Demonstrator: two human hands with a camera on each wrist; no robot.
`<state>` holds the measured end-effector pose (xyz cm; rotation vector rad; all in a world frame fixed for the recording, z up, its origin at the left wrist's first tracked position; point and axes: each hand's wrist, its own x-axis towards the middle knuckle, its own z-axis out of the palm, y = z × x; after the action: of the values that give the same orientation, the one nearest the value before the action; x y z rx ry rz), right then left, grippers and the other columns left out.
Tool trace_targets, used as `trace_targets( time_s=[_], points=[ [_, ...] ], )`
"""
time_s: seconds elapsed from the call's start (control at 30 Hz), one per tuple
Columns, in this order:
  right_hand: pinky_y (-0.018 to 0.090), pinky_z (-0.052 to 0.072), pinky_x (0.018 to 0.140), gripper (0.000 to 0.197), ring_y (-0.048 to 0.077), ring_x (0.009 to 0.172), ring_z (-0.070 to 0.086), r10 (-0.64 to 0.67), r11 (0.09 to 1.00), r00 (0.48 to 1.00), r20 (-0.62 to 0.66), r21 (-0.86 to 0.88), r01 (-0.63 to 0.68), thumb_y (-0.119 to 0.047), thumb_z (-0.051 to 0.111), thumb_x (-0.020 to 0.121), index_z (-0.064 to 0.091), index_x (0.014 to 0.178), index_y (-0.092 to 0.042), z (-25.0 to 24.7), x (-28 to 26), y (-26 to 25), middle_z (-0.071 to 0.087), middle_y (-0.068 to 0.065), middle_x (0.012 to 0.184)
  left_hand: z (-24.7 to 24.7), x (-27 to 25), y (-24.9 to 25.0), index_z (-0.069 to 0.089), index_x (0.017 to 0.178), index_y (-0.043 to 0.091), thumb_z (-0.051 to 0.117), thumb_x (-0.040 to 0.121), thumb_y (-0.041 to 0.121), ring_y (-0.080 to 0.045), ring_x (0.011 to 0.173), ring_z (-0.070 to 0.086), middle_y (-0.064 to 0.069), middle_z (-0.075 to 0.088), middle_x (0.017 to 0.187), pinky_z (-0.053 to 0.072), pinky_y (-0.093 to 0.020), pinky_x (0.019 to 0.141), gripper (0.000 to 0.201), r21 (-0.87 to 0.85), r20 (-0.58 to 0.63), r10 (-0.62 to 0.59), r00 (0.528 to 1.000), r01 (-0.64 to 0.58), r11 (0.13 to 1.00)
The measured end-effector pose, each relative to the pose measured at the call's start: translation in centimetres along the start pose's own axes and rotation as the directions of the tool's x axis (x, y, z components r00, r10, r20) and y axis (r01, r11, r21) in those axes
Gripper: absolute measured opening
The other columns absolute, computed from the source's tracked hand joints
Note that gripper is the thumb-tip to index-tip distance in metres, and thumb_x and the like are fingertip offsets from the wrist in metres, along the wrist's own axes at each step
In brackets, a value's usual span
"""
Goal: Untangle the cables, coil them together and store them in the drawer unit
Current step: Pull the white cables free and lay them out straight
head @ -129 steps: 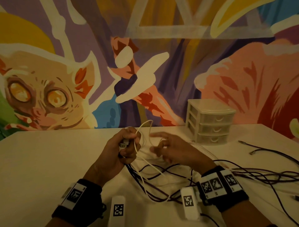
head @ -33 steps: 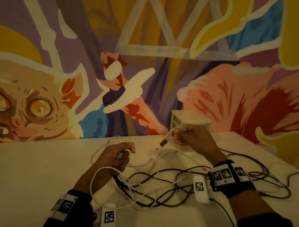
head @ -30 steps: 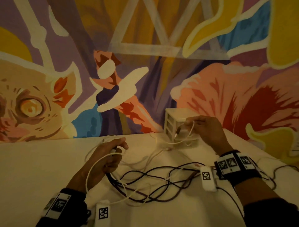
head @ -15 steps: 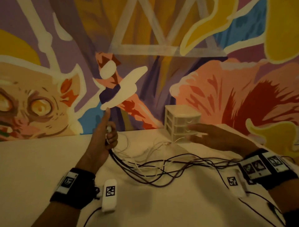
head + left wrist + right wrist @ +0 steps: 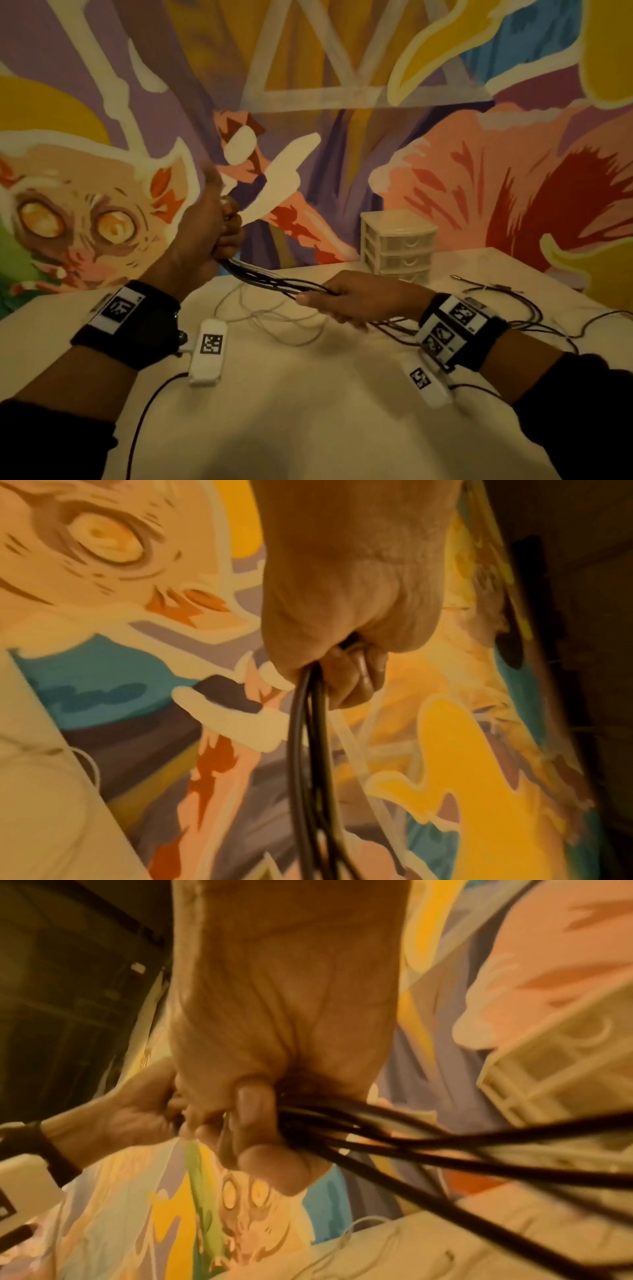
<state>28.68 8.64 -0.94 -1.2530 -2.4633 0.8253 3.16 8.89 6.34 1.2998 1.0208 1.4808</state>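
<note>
Left hand (image 5: 205, 236) and right hand (image 5: 359, 298) fingers clamp the cables (image 5: 274, 281) above the tabletop (image 5: 308, 411); drawer unit (image 5: 397, 246) stands at the wall edge.

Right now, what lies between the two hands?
In the head view, a taut bundle of cables spans from the raised left hand down to the right hand, above the table.
</note>
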Motion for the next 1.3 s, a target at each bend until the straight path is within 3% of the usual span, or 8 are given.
trace_targets(
  time_s=[0.37,0.5,0.63,0.8,1.0,1.1,1.23,1.3],
  points=[
    [0.026,0.039,0.069,0.031,0.008,0.082,0.056,0.358,0.781,0.913,-0.198,-0.473,-0.409,-0.068,0.059,0.096,0.064,0.090,-0.037,-11.9,-6.9,7.7,0.066,-0.005,0.097,-3.6,4.3,0.6,0.028,0.063,0.030,0.045,0.100,0.035,-0.014,0.046,0.015,0.005,0.019,0.057,0.012,-0.027,0.042,0.041,0.121,-0.182,0.143,0.973,-0.122,0.985],
    [0.035,0.046,0.072,0.061,0.020,0.079,0.061,0.527,0.658,0.810,-0.257,-0.479,-0.580,-0.077,0.061,0.089,0.067,0.094,-0.017,-14.3,-9.6,14.9,0.068,0.002,0.091,-6.5,4.4,0.6,0.021,0.068,0.030,0.051,0.099,0.041,-0.013,0.043,0.014,0.002,0.012,0.060,0.011,-0.022,0.041,0.044,0.111,-0.197,0.130,0.972,-0.109,0.988],
    [0.037,0.049,0.088,0.056,0.025,0.097,0.065,0.406,0.437,0.818,-0.407,-0.700,-0.565,-0.071,0.059,0.094,0.055,0.118,-0.020,-16.9,-8.8,17.5,0.067,0.000,0.109,-3.6,3.2,-1.5,0.021,0.069,0.026,0.049,0.103,0.037,-0.017,0.047,0.013,0.000,0.016,0.058,0.010,-0.030,0.047,0.046,0.160,-0.134,0.151,0.979,-0.129,0.979],
    [0.045,0.043,0.088,0.037,0.027,0.076,0.046,-0.009,0.216,0.694,-0.720,-0.679,-0.702,-0.027,0.074,0.081,0.039,0.088,-0.016,-23.7,-10.5,16.6,0.044,0.004,0.083,0.7,0.9,-2.8,0.024,0.069,0.022,0.048,0.108,0.040,-0.023,0.054,0.010,-0.003,0.017,0.058,0.011,-0.036,0.050,0.049,0.025,-0.014,0.120,0.993,-0.120,0.992],
    [0.030,0.042,0.108,0.049,0.024,0.131,0.058,0.565,0.177,0.627,-0.537,-0.663,-0.727,-0.058,0.056,0.099,0.053,0.141,-0.033,-18.0,-11.5,24.5,0.061,0.003,0.139,6.4,-1.5,-9.2,0.034,0.063,0.024,0.053,0.106,0.051,-0.014,0.046,0.021,0.002,0.025,0.054,0.018,-0.023,0.046,0.054,0.039,0.110,-0.081,0.991,0.077,0.996],
    [0.032,0.034,0.119,0.091,0.026,0.153,0.036,0.789,0.449,0.603,-0.120,-0.557,-0.699,-0.044,0.068,0.093,0.017,0.165,-0.023,-12.4,-9.9,23.1,0.026,0.007,0.172,6.5,-2.1,-11.8,0.040,0.061,0.024,0.052,0.105,0.057,-0.014,0.050,0.023,-0.001,0.028,0.057,0.018,-0.024,0.047,0.055,0.024,0.135,-0.169,0.976,0.167,0.986],
    [0.031,0.029,0.124,0.096,0.012,0.154,0.031,0.338,0.917,0.939,0.065,-0.246,-0.313,-0.065,0.072,0.088,0.023,0.165,-0.034,-5.4,-5.2,13.4,0.027,-0.014,0.169,6.7,-2.3,-12.4,0.041,0.062,0.023,0.048,0.108,0.052,-0.014,0.050,0.022,0.000,0.025,0.057,0.018,-0.026,0.044,0.055,-0.142,0.127,-0.213,0.969,0.230,0.963],
    [0.029,0.028,0.124,0.090,0.003,0.151,0.031,0.133,0.972,0.985,0.109,-0.207,-0.109,-0.078,0.063,0.087,0.028,0.162,-0.041,-2.0,-3.4,7.5,0.031,-0.023,0.165,6.9,-2.2,-12.1,0.041,0.063,0.022,0.046,0.110,0.048,-0.012,0.046,0.024,0.001,0.026,0.054,0.020,-0.025,0.041,0.054,-0.260,0.130,-0.224,0.966,0.251,0.932]
  ],
)
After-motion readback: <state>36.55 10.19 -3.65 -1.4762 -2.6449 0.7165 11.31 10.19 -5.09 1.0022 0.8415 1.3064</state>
